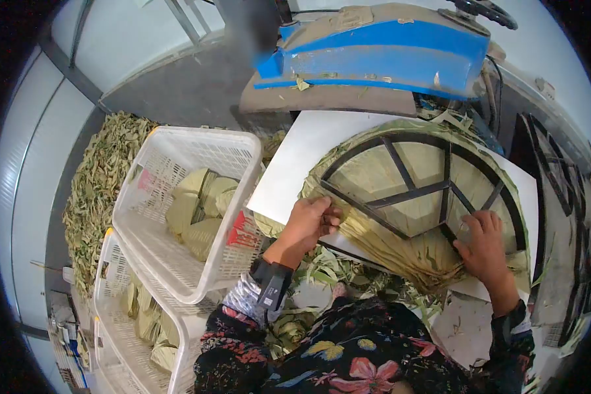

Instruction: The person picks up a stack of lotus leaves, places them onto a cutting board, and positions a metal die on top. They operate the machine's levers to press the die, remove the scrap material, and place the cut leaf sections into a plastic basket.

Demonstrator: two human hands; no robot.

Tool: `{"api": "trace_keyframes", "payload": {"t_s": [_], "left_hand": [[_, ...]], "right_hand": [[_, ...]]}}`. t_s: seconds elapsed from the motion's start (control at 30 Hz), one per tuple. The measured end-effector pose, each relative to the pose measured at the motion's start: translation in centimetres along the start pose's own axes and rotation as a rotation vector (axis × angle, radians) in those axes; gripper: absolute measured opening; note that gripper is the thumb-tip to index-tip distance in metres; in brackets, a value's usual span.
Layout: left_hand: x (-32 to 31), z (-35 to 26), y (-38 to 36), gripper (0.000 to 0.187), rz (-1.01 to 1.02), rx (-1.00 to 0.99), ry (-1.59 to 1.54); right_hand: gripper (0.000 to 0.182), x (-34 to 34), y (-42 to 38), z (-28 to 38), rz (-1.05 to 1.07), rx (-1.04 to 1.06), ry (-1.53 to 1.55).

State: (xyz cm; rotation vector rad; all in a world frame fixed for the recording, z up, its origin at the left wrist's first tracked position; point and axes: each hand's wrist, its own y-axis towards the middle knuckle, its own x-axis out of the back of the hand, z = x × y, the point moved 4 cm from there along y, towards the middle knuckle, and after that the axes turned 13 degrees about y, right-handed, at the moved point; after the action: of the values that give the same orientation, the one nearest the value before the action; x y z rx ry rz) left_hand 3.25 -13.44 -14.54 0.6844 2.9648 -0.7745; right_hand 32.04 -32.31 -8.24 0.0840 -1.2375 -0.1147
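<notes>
A black fan-shaped frame with several spokes (410, 195) lies flat on a broad layer of dried, pale green leaves (400, 253). Under them is a white board (285, 167). My left hand (308, 224) is closed at the near left edge of the leaves, its thumb and fingers pinching the leaf margin beside the frame's corner. On the right, my right hand (484, 248) has its fingers bent over the near right part of the frame, with the thumb against a bar. Leaf ends hang over the board's near edge between my hands.
White plastic baskets (189, 136) holding leaf bundles (203, 203) are stacked at the left. A leaf heap (105, 197) lies against the wall. Behind the board stands a dusty blue machine (381, 59). More black frames (565, 177) lean at the right. Loose leaves litter the floor.
</notes>
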Motion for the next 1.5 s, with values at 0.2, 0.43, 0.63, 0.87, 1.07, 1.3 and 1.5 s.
{"api": "trace_keyframes", "payload": {"t_s": [0.2,0.43,0.63,0.87,1.07,1.3,1.5], "left_hand": [[-1.0,0.1,1.4,0.019,0.041,0.076,0.136],[-1.4,0.2,-0.2,0.026,-0.142,-0.047,0.132],[-0.5,-0.1,0.0,0.024,-0.193,-0.055,0.069],[0.4,0.8,2.7,0.020,-0.146,-0.008,0.223],[-0.3,0.6,1.8,0.024,-0.180,-0.030,0.043],[0.7,1.6,2.3,0.022,-0.124,-0.032,-0.037],[1.4,0.2,0.1,0.020,-0.070,0.037,0.097]], "right_hand": [[0.055,0.0,0.7,-2.1,-0.168,-0.077,0.056],[0.043,-1.2,3.1,-3.7,-0.076,-0.057,-0.211],[0.025,-3.3,4.2,-6.9,0.012,-0.126,-0.193],[0.021,-3.5,4.3,-7.7,0.010,-0.086,-0.134],[0.019,-1.7,4.6,-6.1,-0.018,-0.079,-0.044],[0.017,-1.4,5.0,-4.8,-0.030,-0.011,-0.019],[0.020,-4.8,4.7,-7.2,0.064,0.043,-0.314]]}}
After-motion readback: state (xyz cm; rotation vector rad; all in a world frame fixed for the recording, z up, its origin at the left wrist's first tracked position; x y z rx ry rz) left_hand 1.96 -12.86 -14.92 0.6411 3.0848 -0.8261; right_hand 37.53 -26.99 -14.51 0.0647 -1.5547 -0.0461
